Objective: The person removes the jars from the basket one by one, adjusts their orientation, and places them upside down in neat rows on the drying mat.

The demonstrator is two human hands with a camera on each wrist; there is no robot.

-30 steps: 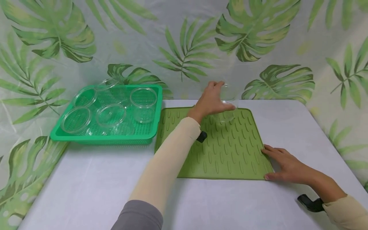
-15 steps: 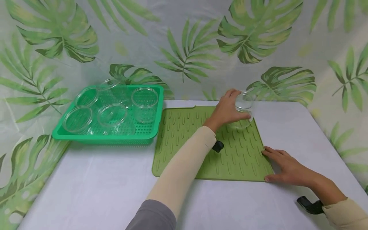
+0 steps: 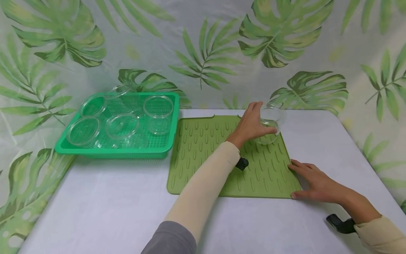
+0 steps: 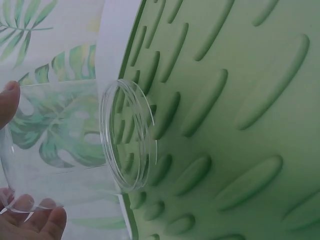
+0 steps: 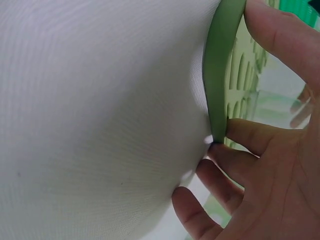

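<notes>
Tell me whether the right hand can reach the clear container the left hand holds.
Probably yes. The right hand rests at the edge of the green mat, with only mat and table visible between it and the clear container. The left hand grips it from the left, so its right side looks free.

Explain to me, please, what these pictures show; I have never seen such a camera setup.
No machine works here, only a person's left hand and right hand, both bare. The wide picture comes from a head camera looking forward and down; the close ones from a camera on each wrist. On the white table lie a green mat and, to its left, a green basket with clear jars. The left hand grips another jar at the mat's far right corner; the right hand touches the mat's right edge.
</notes>
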